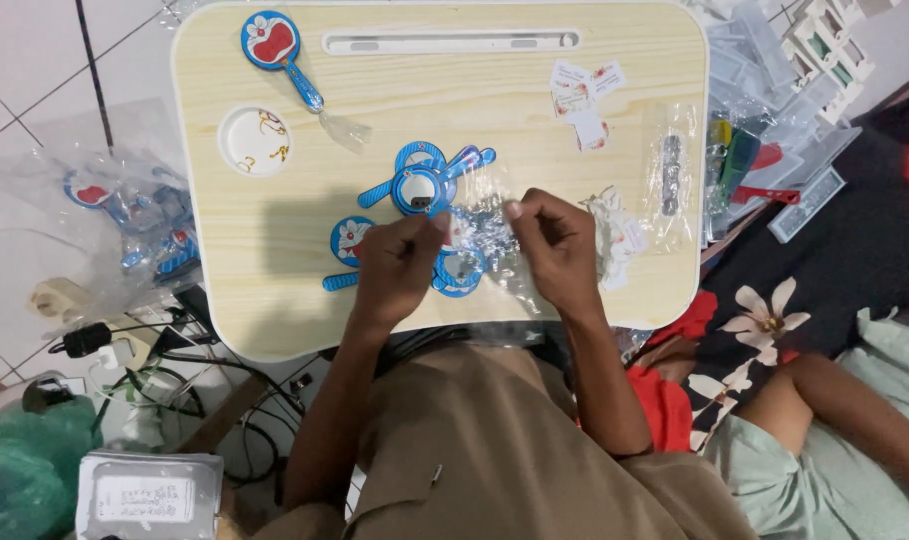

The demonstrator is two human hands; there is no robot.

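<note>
A clear bag [479,235] is pinched between both hands: the left hand [399,268] is closed on its left edge, the right hand [559,248] on its right edge, thumb and forefinger pressed together in each grip. The bag is held just above the bench [274,290], near its 6 o'clock edge, and something blue shows through the plastic. A blue hand mirror [426,185] lies at 12 o'clock from the bag, just beside it. A second blue mirror [349,242] is seen at 9 o'clock from the left hand, touching or nearly so. A third [274,45] lies at the bench's 11 o'clock corner, well apart. A white round disc [255,141] sits below it. Small paper tags [581,95] are scattered at 1 o'clock from the right hand. A narrow clear packet [670,175] lies at 3 o'clock of the bench. A bag of mirrors [134,225] rests on the floor at 9 o'clock, off the bench.
</note>
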